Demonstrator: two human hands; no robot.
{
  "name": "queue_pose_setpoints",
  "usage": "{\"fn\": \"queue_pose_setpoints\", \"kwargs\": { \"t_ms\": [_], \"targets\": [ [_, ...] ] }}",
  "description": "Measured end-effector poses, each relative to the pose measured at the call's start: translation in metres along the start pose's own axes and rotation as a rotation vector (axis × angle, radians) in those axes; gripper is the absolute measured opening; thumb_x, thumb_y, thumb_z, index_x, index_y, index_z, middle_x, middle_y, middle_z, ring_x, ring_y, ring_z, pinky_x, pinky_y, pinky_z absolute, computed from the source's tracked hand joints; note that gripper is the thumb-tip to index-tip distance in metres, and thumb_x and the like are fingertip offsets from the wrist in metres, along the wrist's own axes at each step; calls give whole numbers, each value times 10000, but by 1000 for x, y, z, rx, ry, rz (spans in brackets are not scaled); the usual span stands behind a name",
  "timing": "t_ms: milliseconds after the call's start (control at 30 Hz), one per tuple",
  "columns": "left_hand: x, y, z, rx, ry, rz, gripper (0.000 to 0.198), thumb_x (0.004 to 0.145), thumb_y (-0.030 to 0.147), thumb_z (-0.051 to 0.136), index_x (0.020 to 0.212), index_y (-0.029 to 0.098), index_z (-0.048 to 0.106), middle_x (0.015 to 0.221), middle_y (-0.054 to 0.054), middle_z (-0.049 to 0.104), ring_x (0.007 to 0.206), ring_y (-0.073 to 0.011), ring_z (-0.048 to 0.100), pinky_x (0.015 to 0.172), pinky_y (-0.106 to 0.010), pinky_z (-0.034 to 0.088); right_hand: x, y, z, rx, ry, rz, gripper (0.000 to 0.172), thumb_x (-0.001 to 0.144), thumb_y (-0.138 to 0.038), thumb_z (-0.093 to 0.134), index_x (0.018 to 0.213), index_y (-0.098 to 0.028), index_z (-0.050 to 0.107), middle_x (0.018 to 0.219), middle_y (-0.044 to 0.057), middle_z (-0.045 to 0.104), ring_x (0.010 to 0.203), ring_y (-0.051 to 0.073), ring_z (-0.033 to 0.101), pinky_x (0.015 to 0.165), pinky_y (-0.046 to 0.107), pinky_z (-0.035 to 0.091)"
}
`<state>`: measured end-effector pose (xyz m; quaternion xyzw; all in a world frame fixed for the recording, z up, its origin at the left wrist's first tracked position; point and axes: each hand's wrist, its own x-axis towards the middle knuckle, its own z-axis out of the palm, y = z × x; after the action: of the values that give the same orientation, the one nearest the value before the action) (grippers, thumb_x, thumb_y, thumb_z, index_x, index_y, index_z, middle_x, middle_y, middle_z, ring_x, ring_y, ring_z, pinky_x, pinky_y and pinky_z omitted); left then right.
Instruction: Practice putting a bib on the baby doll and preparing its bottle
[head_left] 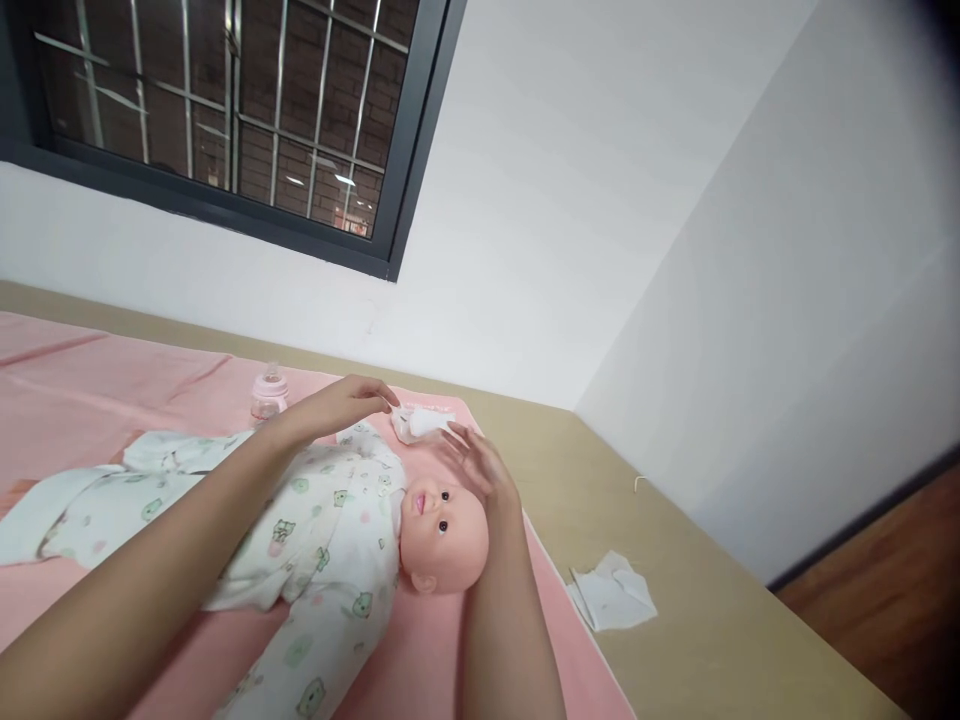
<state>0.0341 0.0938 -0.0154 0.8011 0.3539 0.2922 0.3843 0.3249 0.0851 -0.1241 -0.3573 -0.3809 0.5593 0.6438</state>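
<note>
A clear plastic packet with a white tissue in it lies over the pink mat beyond the doll's head. My left hand reaches across the doll and pinches the packet's left edge. At the other end, my right hand has its fingertips on the tissue's right edge; its lower fingers are slightly spread and blurred. Between my forearms lies a baby doll on its back, head to the right, in a white suit with green animal prints. My left forearm hides part of its body.
A pink-capped baby bottle stands on the pink mat behind my left forearm. A crumpled white cloth or tissue lies on the tan surface at right. White walls and a barred window rise behind.
</note>
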Motion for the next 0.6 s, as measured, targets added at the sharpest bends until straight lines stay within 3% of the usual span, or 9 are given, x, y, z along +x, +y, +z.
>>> {"fn": "queue_pose_setpoints", "kwargs": {
  "t_ms": [133,267,433,533,600],
  "targets": [
    [-6,2,-7,27,-8,58,334,814,395,497,1029,199,660,1193,-45,655,1138,-247,575,957,-338,445,-2,-28,5,-100,108,-112,285,571,-352,857,730,-159,720,864,40,717,830,159,657,936,319,498],
    [-13,6,-9,3,-32,163,373,837,409,517,1110,191,647,1241,-49,634,1155,-238,570,987,-326,440,-13,-64,33,-276,106,-183,318,498,-354,887,657,-159,692,737,27,687,725,134,623,797,293,523],
    [-20,14,-8,-4,-52,236,558,788,473,643,1286,238,551,1391,-57,519,1241,-252,497,1035,-361,412,-46,-95,96,-558,-175,-244,267,569,-278,863,700,-172,657,710,-22,631,618,76,579,624,209,488],
    [-23,20,-10,-32,-181,295,658,751,441,701,1353,277,490,1440,-39,468,1284,-248,453,1058,-360,383,-67,-100,128,-678,-374,-200,268,587,-263,853,721,-177,638,801,-1,641,687,101,613,621,211,499],
    [-25,22,-13,-54,-268,321,618,733,419,723,1304,266,541,1398,-38,511,1275,-246,461,1067,-350,363,-79,-102,143,-747,-471,-186,251,607,-266,844,734,-182,644,809,11,638,712,113,615,619,216,500]
  ]
}}
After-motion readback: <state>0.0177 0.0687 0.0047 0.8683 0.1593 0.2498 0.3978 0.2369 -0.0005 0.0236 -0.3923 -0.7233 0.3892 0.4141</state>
